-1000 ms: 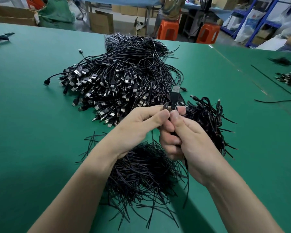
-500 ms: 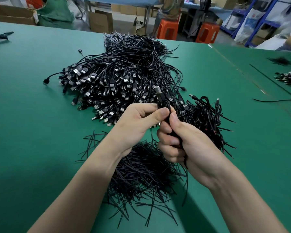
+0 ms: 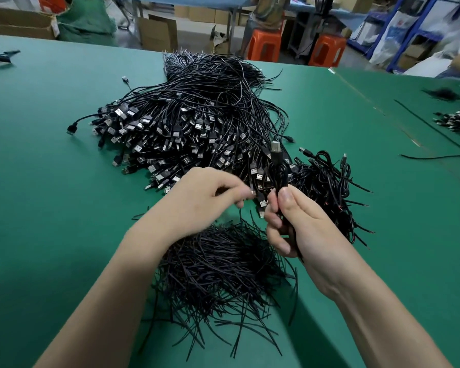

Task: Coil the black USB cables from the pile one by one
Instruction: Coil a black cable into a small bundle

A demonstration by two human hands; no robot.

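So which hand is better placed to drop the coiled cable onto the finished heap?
Right. The right hand grips the coiled cable, and the heap of coiled cables lies just beyond it. The left hand hovers farther left, by the uncoiled pile.

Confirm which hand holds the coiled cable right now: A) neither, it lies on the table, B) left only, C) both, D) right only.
D: the right hand has its fingers wrapped round the coiled cable, plug sticking up, while the left hand is off it to the side.
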